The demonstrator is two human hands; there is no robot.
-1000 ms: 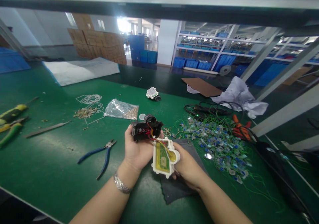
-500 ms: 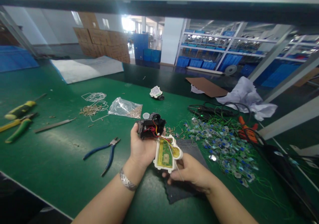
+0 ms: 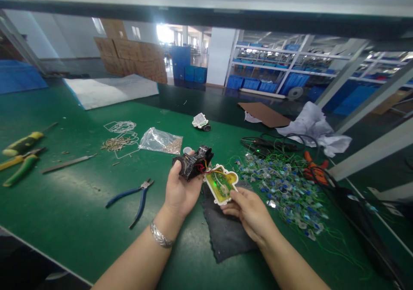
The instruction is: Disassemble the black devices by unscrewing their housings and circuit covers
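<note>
My left hand point(image 3: 183, 191) is closed around a black plastic housing point(image 3: 193, 163) with a patterned surface, tilted with its open side to the right. Red and yellow wires point(image 3: 209, 171) run from it to a white-rimmed cover point(image 3: 222, 184) that holds a circuit board under a yellowish layer. A small green light glows on the board. Between thumb and fingers, my right hand point(image 3: 243, 206) grips the cover by its lower right edge. Below both lies a dark grey cloth point(image 3: 226, 234) on the green table point(image 3: 80, 221).
Blue-handled cutters point(image 3: 142, 195) lie left of my hands. Farther left are a file point(image 3: 67, 164), pliers point(image 3: 24, 165) and a screwdriver point(image 3: 24, 143). A bag of screws point(image 3: 161, 141) and a similar white unit point(image 3: 200, 121) lie beyond. Tangled green-wired parts point(image 3: 287, 186) spread at right.
The black housing has been turned in my left hand, its patterned outside now showing more. My right hand has raised and rotated the cover, and a green light now shows on its board.
</note>
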